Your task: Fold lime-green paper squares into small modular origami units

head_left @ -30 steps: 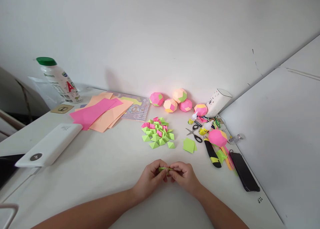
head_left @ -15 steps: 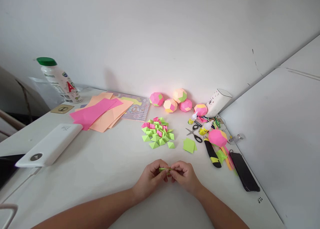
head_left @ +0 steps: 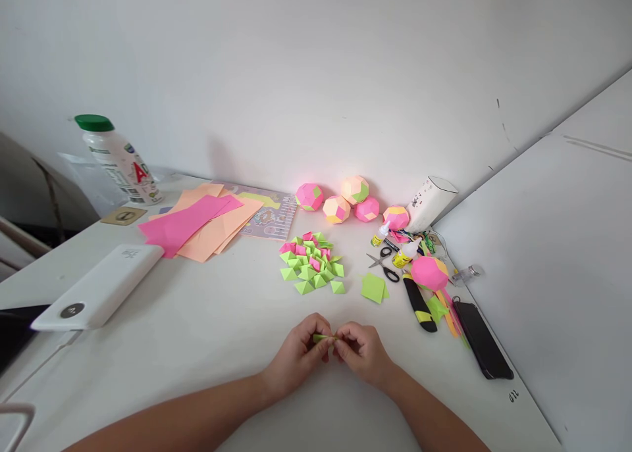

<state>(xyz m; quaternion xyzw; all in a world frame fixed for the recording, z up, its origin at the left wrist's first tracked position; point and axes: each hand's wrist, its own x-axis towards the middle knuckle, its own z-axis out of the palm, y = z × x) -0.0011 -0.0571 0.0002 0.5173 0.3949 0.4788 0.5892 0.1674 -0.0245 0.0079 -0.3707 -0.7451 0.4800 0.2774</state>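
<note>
Low over the front of the table, my left hand (head_left: 300, 353) and my right hand (head_left: 364, 352) meet fingertip to fingertip. Between them is a small piece of folded green paper (head_left: 320, 338), pinched by both thumbs and forefingers and mostly covered by them. Beyond my hands lies a heap of folded green and pink paper pieces (head_left: 310, 262). To its right is a small stack of green paper squares (head_left: 372, 287). Black-handled scissors (head_left: 390, 274) and two glue bottles (head_left: 405, 253) are farther right.
Several paper balls (head_left: 336, 209) line the wall, with another paper ball (head_left: 429, 272) near a utility knife (head_left: 419, 304) and a black phone (head_left: 481, 339). Pink and orange sheets (head_left: 197, 222) lie at the left, beside a white power bank (head_left: 99, 287) and a green-capped bottle (head_left: 118, 162).
My fingers have shifted slightly on the green paper, the right hand dropping a little. The things on the table have stayed put.
</note>
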